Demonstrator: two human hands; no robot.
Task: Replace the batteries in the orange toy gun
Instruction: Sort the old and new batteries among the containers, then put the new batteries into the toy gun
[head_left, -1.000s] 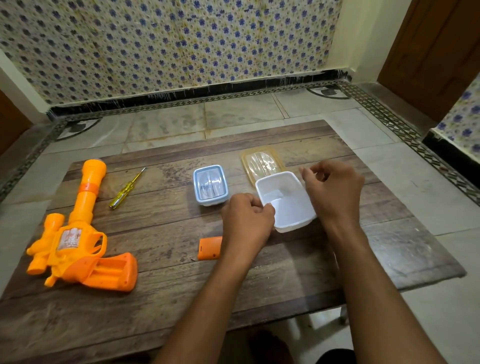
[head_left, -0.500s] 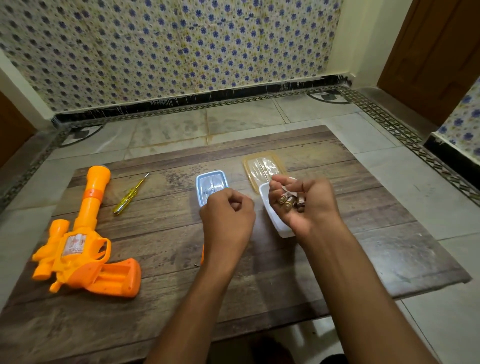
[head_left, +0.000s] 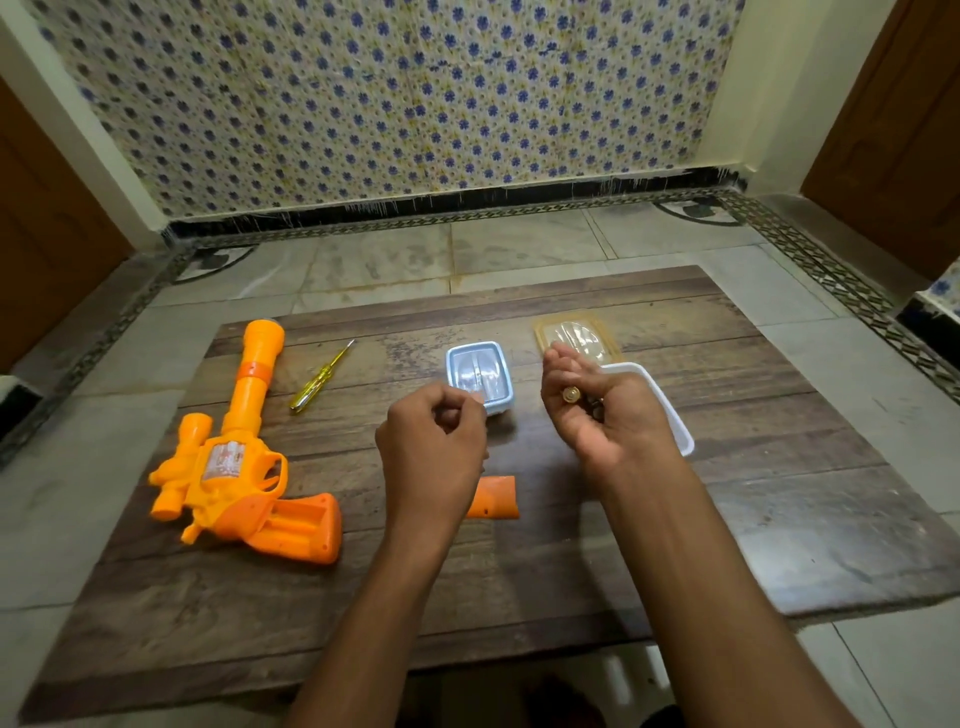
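Observation:
The orange toy gun (head_left: 244, 467) lies on its side at the left of the wooden table (head_left: 779, 519), the battery bay in its grip (head_left: 291, 525) uncovered. Its orange battery cover (head_left: 496, 496) lies apart, partly hidden behind my left wrist. Raised palm-up over the open white container (head_left: 670, 410), my right hand (head_left: 608, 415) cups several batteries (head_left: 570, 395) in curled fingers. My left hand (head_left: 436, 447) hovers above the table with fingers curled, nothing visible in it.
A yellow screwdriver (head_left: 319, 379) lies right of the gun's barrel. A small blue lidded box (head_left: 480, 376) sits behind my left hand. An amber lid (head_left: 576, 332) lies beyond my right hand. Tiled floor surrounds the low table.
My right hand lifted out of the white container with batteries and turned palm-up. My left hand let go of the container's edge and drew back to the left, curled.

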